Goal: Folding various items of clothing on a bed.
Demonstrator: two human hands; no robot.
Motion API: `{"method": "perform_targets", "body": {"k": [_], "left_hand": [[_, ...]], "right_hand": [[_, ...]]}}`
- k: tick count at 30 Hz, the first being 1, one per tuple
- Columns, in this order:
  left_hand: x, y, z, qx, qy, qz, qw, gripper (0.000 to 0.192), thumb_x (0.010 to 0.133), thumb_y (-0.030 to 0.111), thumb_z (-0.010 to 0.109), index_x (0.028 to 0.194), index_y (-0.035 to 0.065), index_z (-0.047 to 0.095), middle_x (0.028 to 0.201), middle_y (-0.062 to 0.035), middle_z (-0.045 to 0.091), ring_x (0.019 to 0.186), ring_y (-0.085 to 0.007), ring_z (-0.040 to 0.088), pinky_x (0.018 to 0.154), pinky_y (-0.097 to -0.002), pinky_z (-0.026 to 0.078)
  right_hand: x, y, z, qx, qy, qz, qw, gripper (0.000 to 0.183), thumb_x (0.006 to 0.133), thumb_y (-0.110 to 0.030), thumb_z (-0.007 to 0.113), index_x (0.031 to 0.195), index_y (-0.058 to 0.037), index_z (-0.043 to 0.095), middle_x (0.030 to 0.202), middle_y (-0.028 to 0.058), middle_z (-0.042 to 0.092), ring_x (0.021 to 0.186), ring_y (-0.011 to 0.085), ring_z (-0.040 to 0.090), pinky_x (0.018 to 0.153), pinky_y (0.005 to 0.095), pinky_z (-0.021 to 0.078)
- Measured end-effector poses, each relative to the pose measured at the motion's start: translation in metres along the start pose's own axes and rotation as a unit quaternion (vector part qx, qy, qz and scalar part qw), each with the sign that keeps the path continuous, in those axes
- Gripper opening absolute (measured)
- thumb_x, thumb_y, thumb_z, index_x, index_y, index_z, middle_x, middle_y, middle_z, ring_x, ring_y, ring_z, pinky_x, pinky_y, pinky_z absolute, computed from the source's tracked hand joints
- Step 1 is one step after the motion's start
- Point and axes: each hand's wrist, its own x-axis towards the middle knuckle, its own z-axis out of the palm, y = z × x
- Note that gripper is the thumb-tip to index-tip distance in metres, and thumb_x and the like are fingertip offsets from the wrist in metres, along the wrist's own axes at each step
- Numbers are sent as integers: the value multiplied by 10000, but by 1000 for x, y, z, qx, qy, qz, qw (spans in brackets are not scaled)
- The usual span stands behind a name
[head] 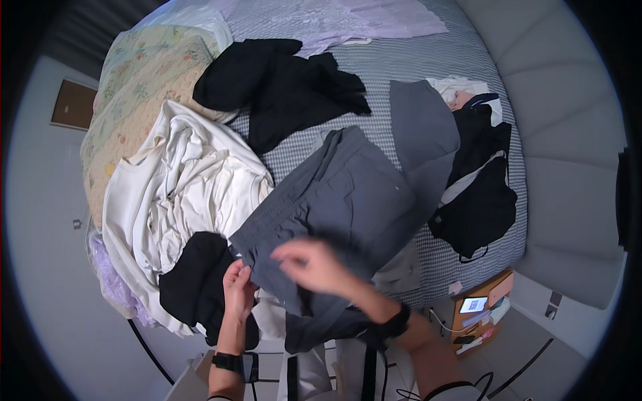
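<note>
A pair of dark grey trousers with an elastic waistband lies spread across the bed before me. One leg runs up to the right; other grey cloth hangs over the near bed edge. My left hand pinches the trousers near the lower end of the waistband, thumb against fingers. Above the trousers' near side is my right hand, blurred, its fingers curled towards the thumb. I see nothing between those fingers, and whether they touch the cloth is unclear. Just left of my left hand lies a crumpled black garment.
White garments are heaped at the left beside a floral quilt. A black garment lies farther back. More black clothes lie at right, near the padded grey headboard. A bedside table holds a lit phone.
</note>
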Motion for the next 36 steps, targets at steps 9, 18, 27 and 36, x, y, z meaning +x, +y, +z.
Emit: {"method": "perform_targets", "body": {"k": [9,18,27,36], "left_hand": [[58,2,-4,-35,29,-50,998,271,890,328,538,1049,109,530,852,11,606,684,-86,555,438,-228,355],[85,15,-1,-64,3,-167,984,359,897,275,561,1155,27,531,1078,-92,621,981,-213,610,860,-358,493],[53,30,21,-87,-29,-106,990,365,922,236,523,1200,7,470,1090,-114,608,970,-219,615,834,-370,515],[6,146,33,-94,-125,33,987,417,943,315,485,1214,-1,494,1141,-119,603,1014,-231,606,876,-373,492]], "right_hand": [[53,123,-210,-407,268,105,867,595,706,-207,697,1208,43,500,1161,208,559,1096,322,533,929,368,424],[77,98,-210,-122,127,251,952,412,771,-218,705,1037,81,606,903,122,671,825,183,628,762,286,489],[48,-20,-151,-120,124,89,981,237,879,-163,593,940,65,620,790,50,645,703,92,563,658,249,464],[70,-134,-177,-50,199,5,979,218,902,-167,577,957,38,624,834,11,636,728,57,550,668,208,453]]}}
